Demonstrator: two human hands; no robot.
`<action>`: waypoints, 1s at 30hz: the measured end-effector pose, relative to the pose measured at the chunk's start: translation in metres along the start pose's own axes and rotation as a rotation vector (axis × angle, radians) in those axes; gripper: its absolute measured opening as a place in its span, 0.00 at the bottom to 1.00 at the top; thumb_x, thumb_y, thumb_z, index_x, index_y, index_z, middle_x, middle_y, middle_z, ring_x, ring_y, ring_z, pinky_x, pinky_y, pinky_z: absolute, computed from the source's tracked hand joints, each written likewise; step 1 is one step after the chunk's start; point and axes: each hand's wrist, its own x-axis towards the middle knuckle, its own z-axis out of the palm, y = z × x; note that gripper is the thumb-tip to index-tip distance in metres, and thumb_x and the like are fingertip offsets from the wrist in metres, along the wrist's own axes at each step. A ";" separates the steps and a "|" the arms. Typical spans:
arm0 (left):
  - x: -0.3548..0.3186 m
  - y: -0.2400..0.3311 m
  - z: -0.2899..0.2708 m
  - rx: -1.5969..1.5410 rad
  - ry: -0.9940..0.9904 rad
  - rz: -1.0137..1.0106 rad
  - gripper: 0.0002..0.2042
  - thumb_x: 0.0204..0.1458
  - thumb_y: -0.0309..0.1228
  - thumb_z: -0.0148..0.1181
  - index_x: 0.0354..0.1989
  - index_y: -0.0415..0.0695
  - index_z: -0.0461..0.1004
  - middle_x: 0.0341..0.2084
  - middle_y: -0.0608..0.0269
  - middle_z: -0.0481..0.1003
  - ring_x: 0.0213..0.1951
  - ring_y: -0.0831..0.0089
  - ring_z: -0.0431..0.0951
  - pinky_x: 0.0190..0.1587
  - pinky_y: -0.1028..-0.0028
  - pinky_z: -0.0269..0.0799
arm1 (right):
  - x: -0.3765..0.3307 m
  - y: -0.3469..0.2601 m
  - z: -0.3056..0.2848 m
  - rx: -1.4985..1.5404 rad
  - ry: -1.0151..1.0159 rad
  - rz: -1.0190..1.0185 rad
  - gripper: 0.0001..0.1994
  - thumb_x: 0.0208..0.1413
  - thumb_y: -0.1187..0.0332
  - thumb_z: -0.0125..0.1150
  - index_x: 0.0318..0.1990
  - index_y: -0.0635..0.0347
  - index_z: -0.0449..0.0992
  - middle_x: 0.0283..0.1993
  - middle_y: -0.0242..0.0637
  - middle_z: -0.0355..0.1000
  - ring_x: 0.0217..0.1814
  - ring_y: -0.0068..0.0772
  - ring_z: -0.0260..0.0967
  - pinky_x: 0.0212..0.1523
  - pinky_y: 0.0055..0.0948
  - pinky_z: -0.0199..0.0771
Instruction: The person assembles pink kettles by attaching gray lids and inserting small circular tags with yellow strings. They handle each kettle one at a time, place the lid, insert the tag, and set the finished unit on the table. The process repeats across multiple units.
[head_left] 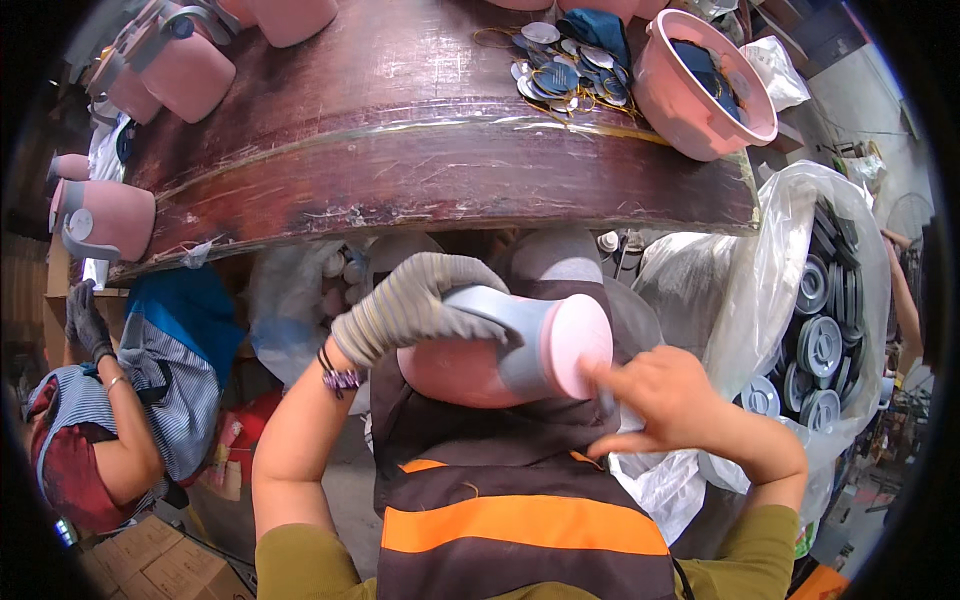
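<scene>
A pink jug with a grey collar and handle lies tilted on its side above my lap. My left hand, in a striped grey glove, is closed around the grey handle. The jug's round pink end points to the right. My bare right hand is beside that end, thumb and forefinger spread apart. The forefinger's tip is at the pink surface; whether it presses there is hard to tell through the blur. Part of the jug's body is hidden by the glove.
Ahead is a worn dark red table. On it stand several pink jugs, a heap of tags and a pink basin. A clear bag of grey lids stands at right. At left a co-worker sits near cardboard boxes.
</scene>
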 end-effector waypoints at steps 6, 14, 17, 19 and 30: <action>0.003 0.009 -0.011 -0.016 -0.236 -0.124 0.16 0.40 0.33 0.73 0.36 0.39 0.77 0.27 0.69 0.76 0.34 0.83 0.72 0.39 0.78 0.70 | 0.024 0.022 0.003 -0.212 0.328 -0.537 0.24 0.48 0.45 0.60 0.55 0.32 0.73 0.34 0.25 0.64 0.36 0.26 0.64 0.45 0.31 0.67; -0.016 0.029 0.030 0.069 -0.143 -0.112 0.16 0.41 0.39 0.70 0.34 0.41 0.77 0.26 0.57 0.77 0.28 0.72 0.76 0.33 0.72 0.70 | 0.031 0.003 0.031 0.157 0.267 -0.649 0.34 0.50 0.35 0.49 0.51 0.54 0.73 0.50 0.39 0.69 0.52 0.41 0.67 0.52 0.43 0.66; -0.034 0.039 0.056 0.301 0.174 -0.080 0.19 0.44 0.42 0.67 0.39 0.43 0.77 0.29 0.52 0.77 0.32 0.59 0.79 0.35 0.67 0.72 | 0.035 0.027 0.041 0.387 0.353 -0.246 0.43 0.37 0.32 0.62 0.53 0.59 0.72 0.49 0.43 0.67 0.49 0.46 0.66 0.51 0.41 0.65; -0.043 0.043 0.061 0.212 0.110 -0.113 0.23 0.46 0.44 0.65 0.45 0.41 0.74 0.30 0.51 0.77 0.34 0.57 0.79 0.38 0.65 0.73 | 0.038 0.029 0.045 0.477 0.321 -0.072 0.44 0.36 0.34 0.64 0.56 0.59 0.70 0.51 0.44 0.66 0.54 0.46 0.63 0.55 0.40 0.61; -0.041 0.047 0.070 -0.630 -0.087 -0.609 0.12 0.54 0.37 0.60 0.40 0.44 0.72 0.17 0.72 0.70 0.17 0.84 0.67 0.19 0.82 0.62 | 0.094 0.038 0.021 0.547 0.173 0.007 0.38 0.38 0.46 0.69 0.59 0.55 0.69 0.59 0.44 0.64 0.63 0.46 0.60 0.61 0.39 0.58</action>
